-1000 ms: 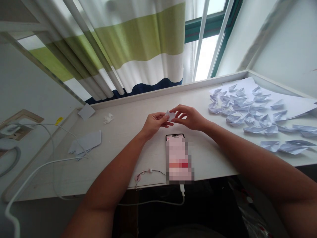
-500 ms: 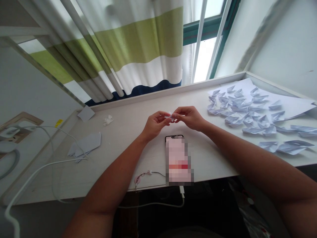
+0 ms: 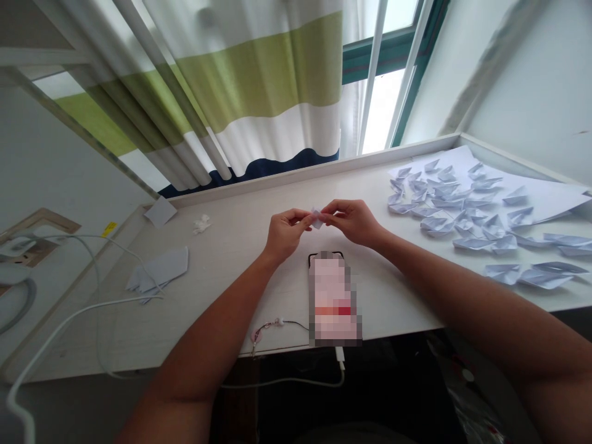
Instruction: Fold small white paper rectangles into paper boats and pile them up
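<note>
A small folded piece of white paper (image 3: 317, 217) is pinched between both hands, above the middle of the white desk. My left hand (image 3: 287, 233) grips its left side between thumb and fingers. From the right, my right hand (image 3: 354, 221) pinches the opposite side. Fingertips cover part of the paper, so its exact fold cannot be made out. Just below the hands lies a phone (image 3: 329, 296) with a blurred screen. Over to the right, many folded paper boats (image 3: 462, 206) are spread across the desk and some flat sheets.
White paper sheets (image 3: 546, 191) lie under the boats at the right. On the left are a stack of paper pieces (image 3: 161, 271), a single square (image 3: 161, 212) and a crumpled scrap (image 3: 201, 224). A white cable (image 3: 83, 311) crosses the desk's left side. A raised rim (image 3: 259, 183) edges the back.
The fingers have shifted apart slightly, and more of the folded paper shows between them, now in a diamond-like outline. Phone, boats and stack have stayed in place.
</note>
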{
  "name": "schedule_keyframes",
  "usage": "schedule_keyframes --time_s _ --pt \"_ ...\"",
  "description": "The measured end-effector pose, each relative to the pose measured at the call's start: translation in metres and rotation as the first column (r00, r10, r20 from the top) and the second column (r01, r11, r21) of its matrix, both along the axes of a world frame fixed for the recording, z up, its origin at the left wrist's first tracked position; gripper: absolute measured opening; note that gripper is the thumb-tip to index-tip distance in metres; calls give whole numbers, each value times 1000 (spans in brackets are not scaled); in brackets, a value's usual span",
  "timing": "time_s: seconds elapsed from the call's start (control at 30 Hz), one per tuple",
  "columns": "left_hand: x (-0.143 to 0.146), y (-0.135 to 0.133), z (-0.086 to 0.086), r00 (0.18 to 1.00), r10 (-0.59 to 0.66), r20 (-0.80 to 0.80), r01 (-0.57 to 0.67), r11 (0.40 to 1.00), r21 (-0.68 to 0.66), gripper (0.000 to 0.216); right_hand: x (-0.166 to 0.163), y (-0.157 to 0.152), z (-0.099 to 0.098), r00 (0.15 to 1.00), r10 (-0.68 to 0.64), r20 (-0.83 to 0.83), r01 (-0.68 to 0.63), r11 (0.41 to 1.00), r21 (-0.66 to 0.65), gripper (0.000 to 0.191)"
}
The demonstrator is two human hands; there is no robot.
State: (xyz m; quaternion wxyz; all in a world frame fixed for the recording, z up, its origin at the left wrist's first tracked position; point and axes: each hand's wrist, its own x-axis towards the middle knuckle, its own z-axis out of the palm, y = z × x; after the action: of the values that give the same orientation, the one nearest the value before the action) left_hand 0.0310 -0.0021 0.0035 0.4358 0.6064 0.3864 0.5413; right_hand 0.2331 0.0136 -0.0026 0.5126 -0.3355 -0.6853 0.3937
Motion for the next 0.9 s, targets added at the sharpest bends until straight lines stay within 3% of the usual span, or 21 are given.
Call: schedule_keyframes --time_s 0.2,0.57,0.7,0.9 --pt "1 0 1 998 39 40 -38 999 -6 38 -2 0 -2 998 -3 -67 1 1000 -28 40" --pt "3 -3 2 998 25 49 -23 999 -44 38 -1 0 -2 1000 -8 -25 7 999 -40 44" --pt "4 -4 2 999 20 29 -18 998 -60 41 0 -3 3 998 38 45 -36 998 -59 47" --pt "1 -2 1 994 -58 -89 46 991 -129 46 4 -6 6 990 -8 143 14 999 -44 47"
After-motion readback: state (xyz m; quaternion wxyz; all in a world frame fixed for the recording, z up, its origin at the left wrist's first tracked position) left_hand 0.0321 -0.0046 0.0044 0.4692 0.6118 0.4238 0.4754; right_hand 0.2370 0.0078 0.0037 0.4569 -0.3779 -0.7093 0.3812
